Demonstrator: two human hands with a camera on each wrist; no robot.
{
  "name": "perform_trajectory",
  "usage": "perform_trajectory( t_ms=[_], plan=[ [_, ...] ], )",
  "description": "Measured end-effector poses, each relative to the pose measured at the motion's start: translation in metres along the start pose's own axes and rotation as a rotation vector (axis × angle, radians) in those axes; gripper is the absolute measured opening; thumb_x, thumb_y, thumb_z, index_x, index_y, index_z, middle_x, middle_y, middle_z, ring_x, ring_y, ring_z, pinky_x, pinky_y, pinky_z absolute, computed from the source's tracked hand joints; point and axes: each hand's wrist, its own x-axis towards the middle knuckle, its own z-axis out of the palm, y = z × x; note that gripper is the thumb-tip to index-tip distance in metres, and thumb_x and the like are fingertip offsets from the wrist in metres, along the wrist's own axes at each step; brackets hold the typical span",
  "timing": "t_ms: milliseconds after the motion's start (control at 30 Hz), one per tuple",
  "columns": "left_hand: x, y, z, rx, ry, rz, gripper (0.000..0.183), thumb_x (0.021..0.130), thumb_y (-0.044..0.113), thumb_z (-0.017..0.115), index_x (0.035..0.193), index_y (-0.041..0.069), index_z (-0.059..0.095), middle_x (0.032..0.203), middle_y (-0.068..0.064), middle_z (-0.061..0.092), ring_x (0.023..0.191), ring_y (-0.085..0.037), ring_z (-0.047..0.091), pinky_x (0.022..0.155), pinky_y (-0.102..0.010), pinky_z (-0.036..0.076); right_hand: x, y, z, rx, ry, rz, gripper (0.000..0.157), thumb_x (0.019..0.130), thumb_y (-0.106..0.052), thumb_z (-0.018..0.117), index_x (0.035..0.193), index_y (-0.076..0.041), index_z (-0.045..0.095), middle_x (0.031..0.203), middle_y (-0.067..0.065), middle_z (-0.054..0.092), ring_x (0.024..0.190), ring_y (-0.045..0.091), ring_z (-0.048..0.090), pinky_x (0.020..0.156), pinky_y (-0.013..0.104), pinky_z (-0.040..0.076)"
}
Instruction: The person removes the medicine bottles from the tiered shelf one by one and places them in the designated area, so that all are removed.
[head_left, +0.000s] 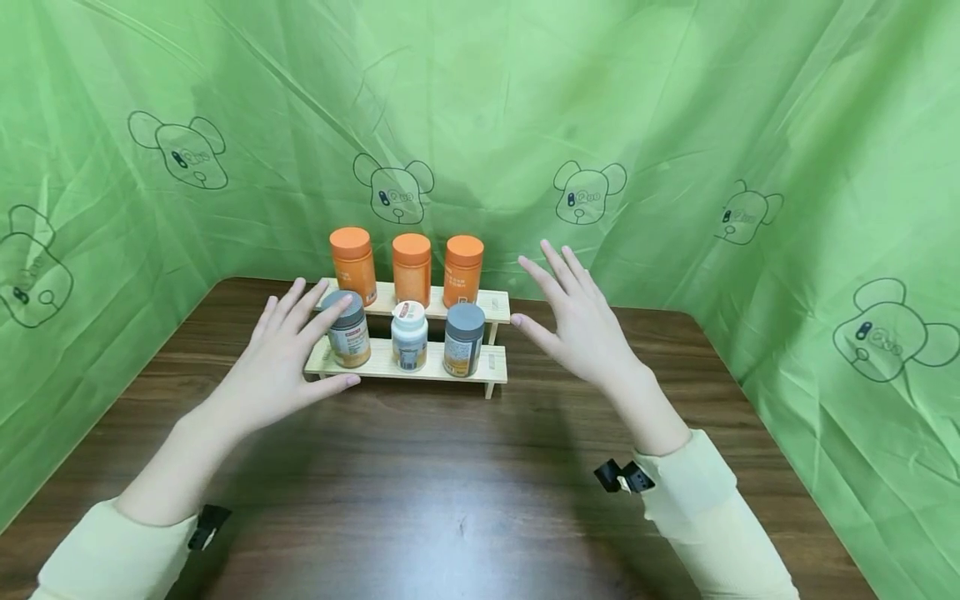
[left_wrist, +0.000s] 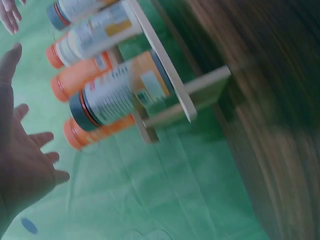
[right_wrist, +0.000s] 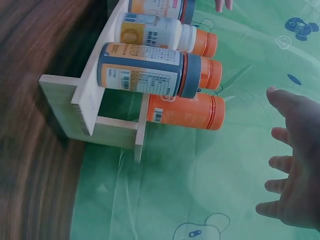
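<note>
A two-tier wooden rack (head_left: 382, 367) stands on the table. Its back tier bears three orange bottles (head_left: 411, 271). On the front tier are a grey-capped bottle (head_left: 350, 340) at the left, a white bottle (head_left: 409, 337) in the middle and another grey-capped bottle (head_left: 463, 342) at the right. My left hand (head_left: 277, 358), fingers spread, overlaps the left grey-capped bottle in the head view; in the left wrist view the same hand (left_wrist: 30, 160) shows apart from the caps. Right of the rack, my right hand (head_left: 577, 325) is raised with spread fingers and holds nothing.
The brown wood-grain table (head_left: 420, 483) reaches toward me in front of the rack. A green cloth (head_left: 495, 100) printed with cartoon bear heads hangs around its back and sides. Small black devices (head_left: 624, 477) sit at both sleeve cuffs.
</note>
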Motion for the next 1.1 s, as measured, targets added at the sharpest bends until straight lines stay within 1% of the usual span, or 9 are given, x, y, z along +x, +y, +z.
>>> perform_trajectory(
  t_ms=[133, 267, 400, 500, 600, 700, 867, 967, 1100],
  plan=[
    [-0.002, -0.016, 0.0, -0.076, -0.015, 0.001, 0.101, 0.07, 0.05, 0.078, 0.151, 0.029, 0.022, 0.158, -0.005, 0.013, 0.145, -0.03, 0.004, 0.112, -0.055, 0.0, 0.012, -0.001, 0.002, 0.052, 0.015, 0.009, 0.07, 0.089, -0.057, 0.054, 0.148, -0.034, 0.027, 0.158, -0.007, 0.01, 0.145, 0.023, 0.007, 0.109, 0.055, 0.021],
    [-0.004, -0.035, 0.004, -0.153, -0.021, -0.01, 0.105, 0.067, 0.045, 0.083, 0.151, 0.03, 0.021, 0.157, -0.006, 0.017, 0.144, -0.03, 0.007, 0.112, -0.056, 0.002, 0.024, -0.002, 0.006, 0.115, 0.015, 0.023, 0.069, 0.088, -0.055, 0.056, 0.148, -0.034, 0.028, 0.157, -0.007, 0.014, 0.145, 0.021, 0.009, 0.108, 0.056, 0.023],
    [-0.008, -0.054, 0.011, -0.196, -0.017, -0.014, 0.103, 0.067, 0.038, 0.085, 0.15, 0.025, 0.026, 0.154, -0.011, 0.024, 0.143, -0.034, 0.011, 0.111, -0.056, 0.005, 0.036, -0.002, 0.011, 0.199, -0.026, 0.041, 0.07, 0.088, -0.052, 0.058, 0.148, -0.033, 0.027, 0.157, -0.009, 0.015, 0.145, 0.018, 0.009, 0.109, 0.055, 0.02],
    [-0.012, -0.066, 0.017, -0.23, -0.021, -0.023, 0.099, 0.068, 0.034, 0.085, 0.149, 0.022, 0.03, 0.152, -0.014, 0.028, 0.142, -0.036, 0.013, 0.109, -0.06, 0.008, 0.045, -0.004, 0.016, 0.265, -0.061, 0.058, 0.072, 0.087, -0.052, 0.06, 0.148, -0.032, 0.027, 0.156, -0.01, 0.016, 0.144, 0.018, 0.011, 0.111, 0.052, 0.017],
    [-0.015, -0.075, 0.022, -0.273, -0.032, -0.047, 0.097, 0.067, 0.031, 0.086, 0.148, 0.022, 0.032, 0.15, -0.015, 0.031, 0.141, -0.038, 0.015, 0.107, -0.063, 0.012, 0.054, -0.006, 0.02, 0.314, -0.074, 0.066, 0.073, 0.086, -0.049, 0.063, 0.148, -0.031, 0.029, 0.156, -0.009, 0.018, 0.144, 0.017, 0.014, 0.112, 0.05, 0.017],
    [-0.017, -0.083, 0.025, -0.336, -0.065, -0.09, 0.096, 0.067, 0.03, 0.086, 0.147, 0.024, 0.033, 0.149, -0.014, 0.034, 0.141, -0.038, 0.015, 0.104, -0.065, 0.015, 0.062, -0.007, 0.025, 0.343, -0.061, 0.054, 0.072, 0.086, -0.045, 0.065, 0.147, -0.028, 0.031, 0.155, -0.008, 0.021, 0.142, 0.017, 0.019, 0.112, 0.047, 0.019],
    [-0.021, -0.095, 0.032, -0.423, -0.162, -0.197, 0.092, 0.07, 0.032, 0.084, 0.146, 0.03, 0.033, 0.151, -0.01, 0.03, 0.141, -0.038, 0.014, 0.1, -0.068, 0.018, 0.072, -0.01, 0.035, 0.378, -0.05, 0.048, 0.07, 0.086, -0.042, 0.067, 0.146, -0.026, 0.035, 0.154, -0.005, 0.025, 0.141, 0.018, 0.024, 0.111, 0.046, 0.022],
    [-0.024, -0.104, 0.037, -0.452, -0.205, -0.214, 0.089, 0.072, 0.03, 0.083, 0.146, 0.026, 0.034, 0.15, -0.012, 0.031, 0.138, -0.04, 0.019, 0.1, -0.067, 0.019, 0.077, -0.011, 0.041, 0.406, -0.057, 0.061, 0.069, 0.086, -0.041, 0.067, 0.146, -0.026, 0.036, 0.154, -0.004, 0.025, 0.141, 0.018, 0.025, 0.111, 0.046, 0.022],
    [-0.026, -0.113, 0.044, -0.502, -0.248, -0.219, 0.086, 0.074, 0.026, 0.081, 0.146, 0.021, 0.035, 0.149, -0.009, 0.033, 0.136, -0.037, 0.024, 0.103, -0.062, 0.019, 0.083, -0.012, 0.049, 0.44, -0.049, 0.085, 0.067, 0.086, -0.039, 0.067, 0.145, -0.025, 0.038, 0.154, -0.002, 0.027, 0.14, 0.016, 0.026, 0.111, 0.045, 0.023]
  ],
)
